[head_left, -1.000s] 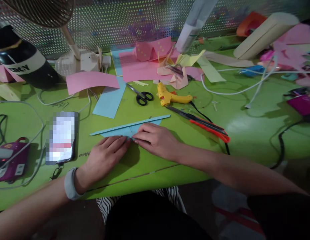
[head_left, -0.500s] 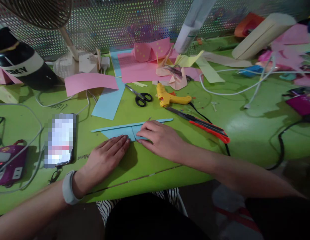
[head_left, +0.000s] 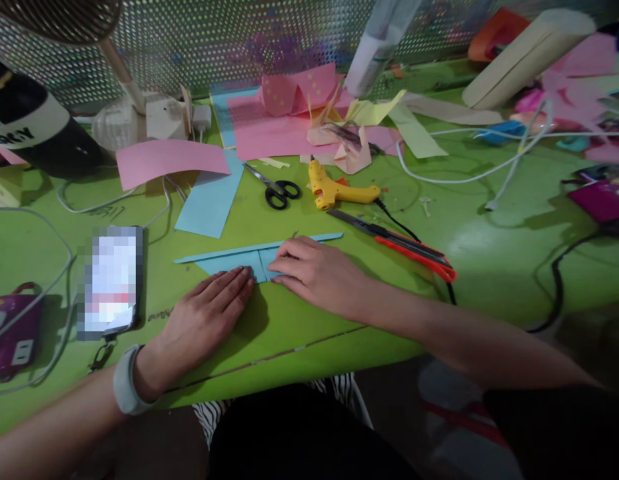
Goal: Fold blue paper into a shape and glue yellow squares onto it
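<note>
A folded light-blue paper (head_left: 229, 261) lies on the green table (head_left: 289, 333), with a long narrow folded band along its far edge and a crease or seam near its middle. My left hand (head_left: 209, 319) rests flat on its left part, fingers together and stretched out. From the right, my right hand (head_left: 314, 273) has its fingers bent over the right part, thumb near the front edge, pinching the paper there. My right hand covers much of that side.
Beyond the paper lie black-handled scissors (head_left: 276, 190), a yellow glue gun (head_left: 344, 193) and a red utility knife (head_left: 414, 252). A phone (head_left: 112, 280) is at the left. Pink paper (head_left: 172, 162), a dark bottle (head_left: 39, 123) and a cardboard tube (head_left: 529, 60) stand or lie farther back.
The view has shifted slightly, so the objects on the table appear a little farther left and up. Both hands keep nearly the same places on the blue paper.
</note>
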`<action>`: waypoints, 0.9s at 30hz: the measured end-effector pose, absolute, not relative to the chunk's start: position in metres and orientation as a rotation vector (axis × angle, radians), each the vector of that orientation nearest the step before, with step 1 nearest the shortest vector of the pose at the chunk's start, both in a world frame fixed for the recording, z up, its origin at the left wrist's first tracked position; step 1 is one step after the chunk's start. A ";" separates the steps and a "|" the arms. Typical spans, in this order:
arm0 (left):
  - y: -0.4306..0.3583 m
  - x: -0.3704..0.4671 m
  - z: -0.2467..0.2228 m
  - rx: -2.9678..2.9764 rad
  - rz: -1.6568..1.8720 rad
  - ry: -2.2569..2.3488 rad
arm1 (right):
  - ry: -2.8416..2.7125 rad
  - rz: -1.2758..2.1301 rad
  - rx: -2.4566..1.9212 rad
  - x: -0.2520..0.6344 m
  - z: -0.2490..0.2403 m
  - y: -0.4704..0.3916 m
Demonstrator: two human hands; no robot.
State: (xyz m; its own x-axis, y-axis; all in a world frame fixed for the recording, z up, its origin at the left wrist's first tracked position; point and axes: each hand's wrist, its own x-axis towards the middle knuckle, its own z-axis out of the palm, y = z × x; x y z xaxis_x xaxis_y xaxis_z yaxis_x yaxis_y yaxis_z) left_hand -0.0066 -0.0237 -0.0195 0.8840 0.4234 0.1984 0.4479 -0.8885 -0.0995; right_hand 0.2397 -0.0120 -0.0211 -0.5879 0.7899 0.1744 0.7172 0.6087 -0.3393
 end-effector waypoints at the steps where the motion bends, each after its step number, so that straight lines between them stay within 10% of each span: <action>1: -0.024 -0.007 -0.019 -2.907 -0.252 -0.674 | -2.531 0.341 -1.216 0.240 -0.021 -0.012; 27: -0.014 -0.010 -0.017 -2.992 -0.162 -0.582 | -2.585 0.232 -1.190 0.239 -0.021 -0.014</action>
State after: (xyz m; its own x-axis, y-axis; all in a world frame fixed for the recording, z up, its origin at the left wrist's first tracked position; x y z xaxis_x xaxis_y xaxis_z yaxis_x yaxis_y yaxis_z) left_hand -0.0102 -0.0143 -0.0165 0.9218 0.3684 0.1209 0.3779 -0.9234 -0.0671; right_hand 0.2391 -0.0138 -0.0209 -0.6191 0.7621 0.1896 0.7161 0.6469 -0.2621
